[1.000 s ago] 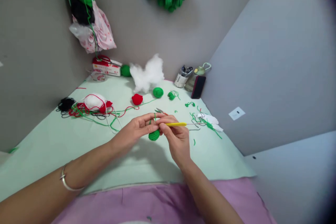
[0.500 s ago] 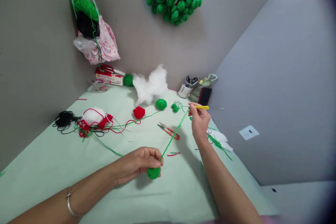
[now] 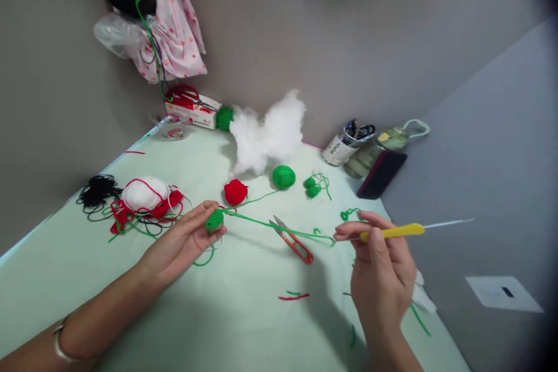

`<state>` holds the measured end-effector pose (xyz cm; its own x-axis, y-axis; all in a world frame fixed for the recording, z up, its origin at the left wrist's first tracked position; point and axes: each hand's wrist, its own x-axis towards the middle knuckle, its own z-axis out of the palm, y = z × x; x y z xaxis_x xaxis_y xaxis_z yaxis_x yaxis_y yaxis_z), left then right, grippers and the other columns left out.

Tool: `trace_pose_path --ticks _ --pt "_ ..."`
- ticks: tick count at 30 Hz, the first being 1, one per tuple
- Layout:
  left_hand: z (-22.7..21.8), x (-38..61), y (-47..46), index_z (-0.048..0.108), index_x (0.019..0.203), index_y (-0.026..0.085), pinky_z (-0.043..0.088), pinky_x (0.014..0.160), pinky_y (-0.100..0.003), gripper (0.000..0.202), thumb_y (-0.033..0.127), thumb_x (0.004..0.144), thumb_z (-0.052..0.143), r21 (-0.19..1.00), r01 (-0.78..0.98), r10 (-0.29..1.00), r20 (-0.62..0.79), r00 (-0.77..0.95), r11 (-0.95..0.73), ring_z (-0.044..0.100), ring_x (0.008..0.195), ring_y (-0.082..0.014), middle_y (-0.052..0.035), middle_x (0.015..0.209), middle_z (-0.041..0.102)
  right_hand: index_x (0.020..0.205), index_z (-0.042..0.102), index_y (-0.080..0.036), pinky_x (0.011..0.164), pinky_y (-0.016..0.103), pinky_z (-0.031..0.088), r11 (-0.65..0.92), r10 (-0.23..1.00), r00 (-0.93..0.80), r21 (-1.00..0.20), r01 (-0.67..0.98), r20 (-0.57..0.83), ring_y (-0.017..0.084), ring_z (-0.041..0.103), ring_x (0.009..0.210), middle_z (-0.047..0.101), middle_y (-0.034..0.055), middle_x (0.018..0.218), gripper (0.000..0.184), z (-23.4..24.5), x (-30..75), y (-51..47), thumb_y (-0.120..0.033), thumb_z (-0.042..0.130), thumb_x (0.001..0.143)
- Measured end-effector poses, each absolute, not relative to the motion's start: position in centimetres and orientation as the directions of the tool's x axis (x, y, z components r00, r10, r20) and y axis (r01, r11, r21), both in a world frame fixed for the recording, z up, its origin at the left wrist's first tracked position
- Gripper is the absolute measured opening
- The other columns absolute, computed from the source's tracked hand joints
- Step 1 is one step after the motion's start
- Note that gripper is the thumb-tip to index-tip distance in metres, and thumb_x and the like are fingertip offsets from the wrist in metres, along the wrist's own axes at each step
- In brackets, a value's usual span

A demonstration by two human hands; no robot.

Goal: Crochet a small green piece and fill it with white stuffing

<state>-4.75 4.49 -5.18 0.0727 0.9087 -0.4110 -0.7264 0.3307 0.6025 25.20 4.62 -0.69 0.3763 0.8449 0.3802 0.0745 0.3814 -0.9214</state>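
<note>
My left hand (image 3: 185,238) pinches a small green crocheted piece (image 3: 214,220) between thumb and fingers, left of the table's middle. From it a doubled strand of green yarn (image 3: 279,226) stretches right to the tip of a crochet hook. The hook has a yellow handle (image 3: 399,232) and a metal shaft at each end, and my right hand (image 3: 379,267) is closed around it. Below the taut strand lie orange-handled thread snips (image 3: 294,243). A green yarn ball (image 3: 283,176) and a red yarn ball (image 3: 236,192) rest just beyond.
White stuffing (image 3: 268,133) sits at the back. Right of it stand a pen cup (image 3: 342,148), a green bottle (image 3: 366,157) and a dark phone (image 3: 382,174). White yarn (image 3: 145,193) tangled with red and black lies left. Red-handled scissors (image 3: 185,95) top a box (image 3: 192,111).
My left hand has moved up and left with the crocheted piece. My right hand has moved lower and to the right, and the strand now runs nearly level. The view has shifted down and closer.
</note>
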Motion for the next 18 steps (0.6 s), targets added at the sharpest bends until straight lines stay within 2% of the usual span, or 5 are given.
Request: trace_pose_path --ticks 5,8,11,14,18 --pt "-4.9 -4.6 3.5 0.072 0.086 0.014 0.063 0.077 -0.023 0.006 0.011 0.088 0.077 0.609 -0.694 0.907 -0.389 0.16 0.384 0.065 0.073 -0.0101 -0.0013 0.081 0.066 0.102 0.073 -0.019 0.068 0.031 0.054 0.415 0.807 0.493 -0.906 -0.081 0.325 0.014 0.068 0.063 0.076 0.0025 0.077 0.018 0.9 26.8 4.8 -0.032 0.066 0.093" --pt "-4.8 -4.3 2.5 0.073 0.089 0.014 0.063 0.074 -0.022 0.005 0.01 0.088 0.076 0.61 -0.691 0.91 -0.375 0.18 0.388 0.066 0.071 -0.0096 -0.0009 0.082 0.067 0.101 0.071 -0.018 0.065 0.031 0.054 0.479 0.759 0.489 -0.877 0.029 0.431 0.015 0.067 0.061 0.076 0.0029 0.076 0.021 0.5 26.9 4.1 -0.036 0.066 0.092" --pt "-5.0 -3.9 1.5 0.073 0.094 0.012 0.064 0.072 -0.023 0.009 0.005 0.088 0.072 0.622 -0.681 0.915 -0.354 0.195 0.386 0.068 0.069 -0.0094 -0.0009 0.084 0.068 0.104 0.071 -0.019 0.068 0.033 0.057 0.312 0.916 0.162 -0.905 0.29 0.368 0.017 0.069 0.068 0.077 0.0047 0.081 0.026 -0.7 25.6 2.6 -0.042 0.063 0.095" --pt "-5.0 -3.8 0.5 0.074 0.095 0.011 0.064 0.072 -0.023 0.011 0.003 0.09 0.068 0.639 -0.668 0.922 -0.319 0.221 0.381 0.069 0.068 -0.01 -0.0023 0.083 0.07 0.122 0.068 -0.02 0.081 0.04 0.061 0.312 0.948 -0.159 -0.716 0.624 0.275 0.026 0.075 0.094 0.079 0.0117 0.107 0.034 -0.6 23.2 0.3 -0.039 0.066 0.094" --pt "-4.8 -3.9 -0.9 0.075 0.1 0.01 0.064 0.072 -0.022 0.017 0.001 0.09 0.065 0.659 -0.656 0.93 -0.272 0.248 0.368 0.072 0.069 -0.011 -0.0038 0.086 0.074 0.137 0.061 -0.028 0.097 0.037 0.06 0.605 0.796 -0.389 -0.578 0.548 0.463 0.02 0.073 0.111 0.075 0.008 0.126 0.035 3.2 19.3 -5.8 -0.027 0.056 0.102"
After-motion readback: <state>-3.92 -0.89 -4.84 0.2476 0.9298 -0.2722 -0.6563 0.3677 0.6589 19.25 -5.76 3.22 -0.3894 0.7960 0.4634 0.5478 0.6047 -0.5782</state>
